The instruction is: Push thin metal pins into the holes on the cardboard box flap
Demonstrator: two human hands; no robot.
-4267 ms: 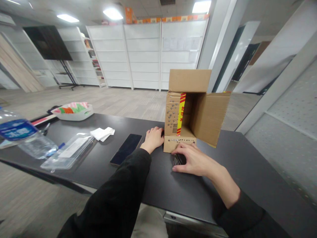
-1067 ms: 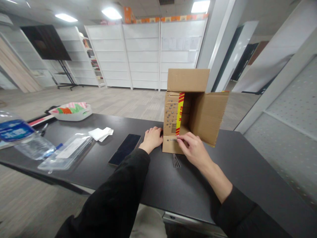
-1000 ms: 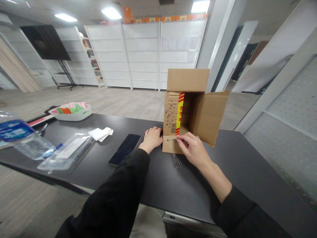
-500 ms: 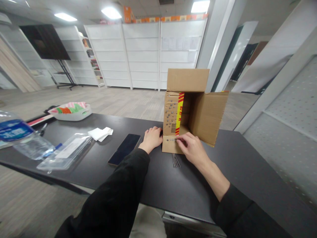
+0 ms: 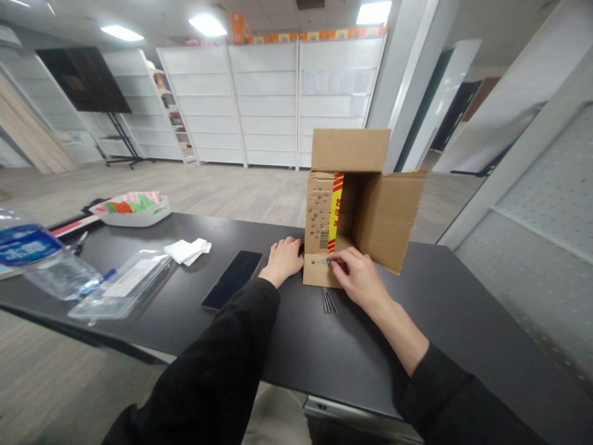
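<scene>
A cardboard box stands on its side with its opening toward me and its flaps folded out. Grey nail heads dot the left flap, and a short row of nail heads crosses the bottom flap. My right hand is closed in a pinch at the right end of that row, on a nail mostly hidden by the fingers. Several long nail shafts fan out below the flap's front edge. My left hand lies open against the box's left side, its fingertips partly hidden.
A phone lies left of my left hand. Farther left are folded white tissues, a clear plastic case, a water bottle and a white basket of colourful packets. The dark table's front edge runs near me.
Almost nothing differs. Both hands keep their places, the right one still pinching at the bottom flap; the view has shifted very slightly.
</scene>
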